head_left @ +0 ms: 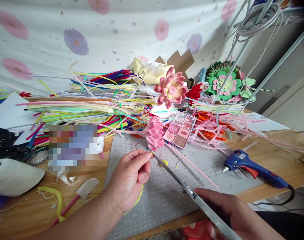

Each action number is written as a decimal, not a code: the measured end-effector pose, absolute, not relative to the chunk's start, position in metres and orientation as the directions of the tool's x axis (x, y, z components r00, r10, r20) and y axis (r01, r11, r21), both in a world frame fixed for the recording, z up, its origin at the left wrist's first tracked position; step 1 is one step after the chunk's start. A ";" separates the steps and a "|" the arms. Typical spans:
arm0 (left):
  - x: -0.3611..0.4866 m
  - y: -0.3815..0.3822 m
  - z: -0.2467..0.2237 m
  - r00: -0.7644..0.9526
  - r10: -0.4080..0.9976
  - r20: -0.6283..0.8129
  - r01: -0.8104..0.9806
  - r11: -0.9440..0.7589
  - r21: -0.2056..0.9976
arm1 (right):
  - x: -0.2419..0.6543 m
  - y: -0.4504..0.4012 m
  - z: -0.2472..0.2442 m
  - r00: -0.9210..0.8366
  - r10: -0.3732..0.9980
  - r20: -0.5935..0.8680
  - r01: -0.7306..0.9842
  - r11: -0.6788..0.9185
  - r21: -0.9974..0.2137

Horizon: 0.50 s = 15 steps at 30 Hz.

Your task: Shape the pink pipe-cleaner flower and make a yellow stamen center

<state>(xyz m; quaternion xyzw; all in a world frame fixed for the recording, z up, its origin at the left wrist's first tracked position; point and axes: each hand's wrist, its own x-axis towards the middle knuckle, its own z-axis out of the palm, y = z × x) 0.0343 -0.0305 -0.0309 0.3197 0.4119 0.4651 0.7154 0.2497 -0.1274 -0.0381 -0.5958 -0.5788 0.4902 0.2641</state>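
My left hand point(133, 176) is closed in a pinch, over the grey cutting mat point(156, 213). Between its thumb and finger is the tip of a thin yellow strip point(141, 195), whose tail curves out below the palm. My right hand point(231, 210) grips a pair of metal scissors point(175, 174), seen edge-on, with the blade tips at the strip's end by my left fingertips. Just beyond lies a pink pipe-cleaner flower point(154, 132). A small yellow coil point(164, 163) rests on the mat behind the blades.
A blue glue gun point(256, 168) lies at the right, its cord running off the table. Bundles of coloured pipe cleaners point(82, 111) fill the back. An eyeshadow palette point(180, 130) and a pink-yellow flower point(171, 88) stand behind the mat. A white object point(15, 176) sits at left.
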 end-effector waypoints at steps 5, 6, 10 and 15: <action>0.034 -0.027 -0.032 0.164 0.942 -0.292 -0.400 0.334 0.853 | 0.250 -0.126 -0.040 -0.235 0.918 -0.319 0.435 -0.194 -0.879; 0.033 -0.025 -0.031 0.129 0.949 -0.287 -0.404 0.314 0.859 | 0.252 -0.126 -0.040 -0.207 0.925 -0.318 0.435 -0.204 -0.877; 0.030 -0.016 -0.030 0.030 0.965 -0.261 -0.414 0.249 0.875 | 0.268 -0.125 -0.032 -0.147 0.965 -0.217 0.521 -0.111 -0.846; 0.026 -0.011 -0.028 0.031 0.980 -0.198 -0.391 0.195 0.899 | 0.283 -0.114 -0.024 -0.341 0.933 -0.111 0.779 0.215 -0.589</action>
